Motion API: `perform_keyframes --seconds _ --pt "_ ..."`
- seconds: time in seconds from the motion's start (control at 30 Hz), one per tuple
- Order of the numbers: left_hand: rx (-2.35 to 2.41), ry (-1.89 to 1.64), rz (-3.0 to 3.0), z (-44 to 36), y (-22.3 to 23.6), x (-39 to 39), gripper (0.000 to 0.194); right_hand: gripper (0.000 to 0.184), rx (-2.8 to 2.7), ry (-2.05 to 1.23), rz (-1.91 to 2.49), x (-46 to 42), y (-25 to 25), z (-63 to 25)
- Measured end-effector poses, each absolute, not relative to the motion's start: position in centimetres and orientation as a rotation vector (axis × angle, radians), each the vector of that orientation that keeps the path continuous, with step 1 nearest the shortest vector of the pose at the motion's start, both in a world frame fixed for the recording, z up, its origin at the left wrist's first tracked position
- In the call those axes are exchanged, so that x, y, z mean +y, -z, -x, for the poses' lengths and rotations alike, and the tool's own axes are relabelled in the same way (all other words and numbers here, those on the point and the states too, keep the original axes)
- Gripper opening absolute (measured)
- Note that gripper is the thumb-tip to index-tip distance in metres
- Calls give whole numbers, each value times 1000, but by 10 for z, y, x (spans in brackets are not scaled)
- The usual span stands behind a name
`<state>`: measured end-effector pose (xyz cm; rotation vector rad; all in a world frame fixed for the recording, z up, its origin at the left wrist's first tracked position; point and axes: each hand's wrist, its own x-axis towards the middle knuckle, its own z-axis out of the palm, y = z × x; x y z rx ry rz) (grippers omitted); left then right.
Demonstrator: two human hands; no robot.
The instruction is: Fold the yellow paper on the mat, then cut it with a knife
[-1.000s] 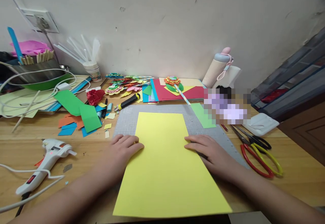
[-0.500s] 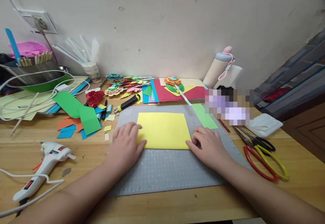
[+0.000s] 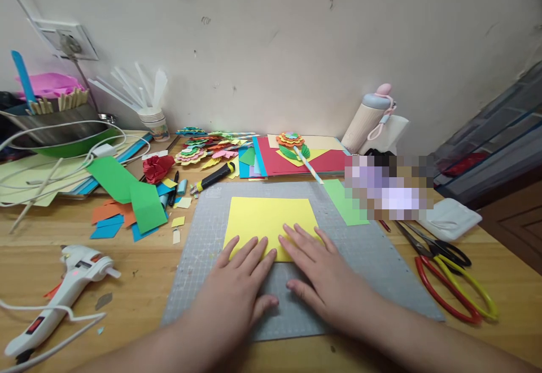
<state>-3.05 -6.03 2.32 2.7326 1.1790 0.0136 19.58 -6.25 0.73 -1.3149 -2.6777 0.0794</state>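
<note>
A yellow sheet of paper (image 3: 266,220) lies flat on the grey cutting mat (image 3: 203,294), its long near edge partly covered by fingers. My left hand (image 3: 239,282) rests with fingers spread, the tips on the sheet's near left part. Beside it, my right hand (image 3: 319,271) is likewise spread, fingertips on the near right part. Both thumbs point inward over the mat, close to each other. Neither hand grasps anything. Beyond the sheet, a paper flower (image 3: 290,140) with a striped stem lies on a stack of red and coloured paper (image 3: 326,161).
Left of the mat are a white glue gun (image 3: 70,288) with its cord, green paper strips (image 3: 148,206) and a utility knife (image 3: 215,175). To the right lie red-and-yellow-handled scissors (image 3: 449,291), black-handled scissors (image 3: 453,253) and a light green strip (image 3: 347,203). A bottle (image 3: 366,119) leans against the wall.
My hands have left the sheet's two sides and come together at its near edge, fingers now spread flat over it. The whole view has shifted slightly, with objects lower in the picture.
</note>
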Motion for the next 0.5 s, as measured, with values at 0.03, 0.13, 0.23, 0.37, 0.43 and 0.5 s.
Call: perform_keyframes --seconds 0.03,0.13,0.23,0.37,0.43,0.5 --pt "1186 -3 -2722 30 -24 -62 63 61 -2709 -120 1298 -64 -5 -193" --pt "1189 21 -2693 30 -22 -66 64 64 -2758 -222 1307 -68 -1 -188" --pt "1172 6 -2676 34 -15 -67 64 65 -2775 -298 1339 -69 1 -189" --pt "1152 -8 -2650 38 -7 -67 66 64 -2788 -357 1361 -68 0 -189" --pt "1143 14 -2627 39 -6 -66 67 65 -2789 -374 1369 -67 0 -189" --pt "1134 43 -2606 38 -7 -65 68 65 -2795 -386 1375 -67 -1 -188"
